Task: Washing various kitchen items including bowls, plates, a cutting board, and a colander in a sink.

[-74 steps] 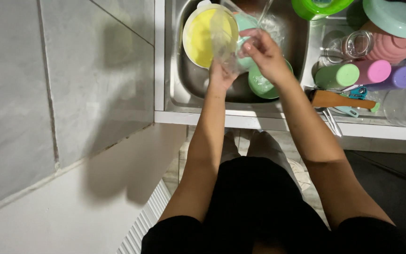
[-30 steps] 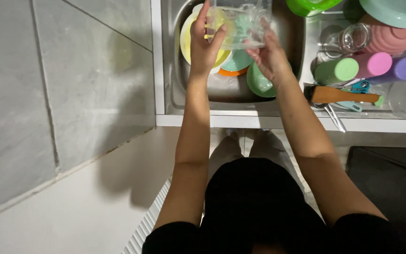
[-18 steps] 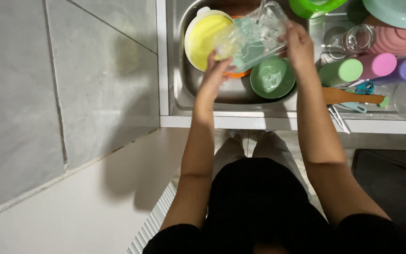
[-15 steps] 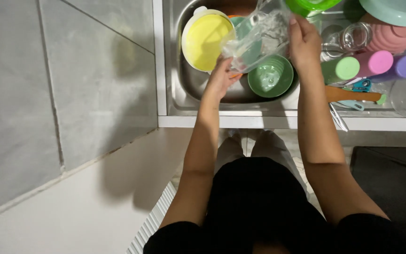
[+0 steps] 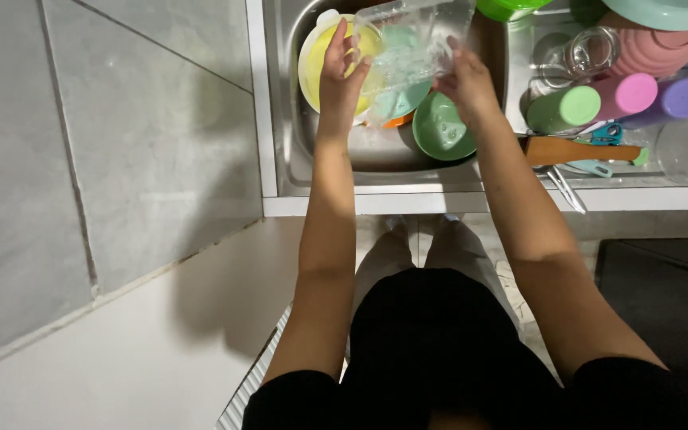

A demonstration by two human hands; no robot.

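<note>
1. Head view: my left hand (image 5: 342, 78) and right hand (image 5: 465, 80) hold a clear plastic container (image 5: 408, 44) between them over the sink (image 5: 280, 119).
2. Fingers of both hands are curled, pinching its opposite ends.
3. Below my fingers lie a yellow bowl (image 5: 310, 64) and a green bowl (image 5: 439, 131).

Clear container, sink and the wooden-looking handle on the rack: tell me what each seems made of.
Clear container, held over the sink by both hands: transparent and glossy; the dishes behind show through it. Probably plastic, though glass cannot be ruled out.
Sink: brushed stainless steel by its look, grey with soft reflections.
Handle: matte brown, apparently wood; grain is too small to confirm.
</note>
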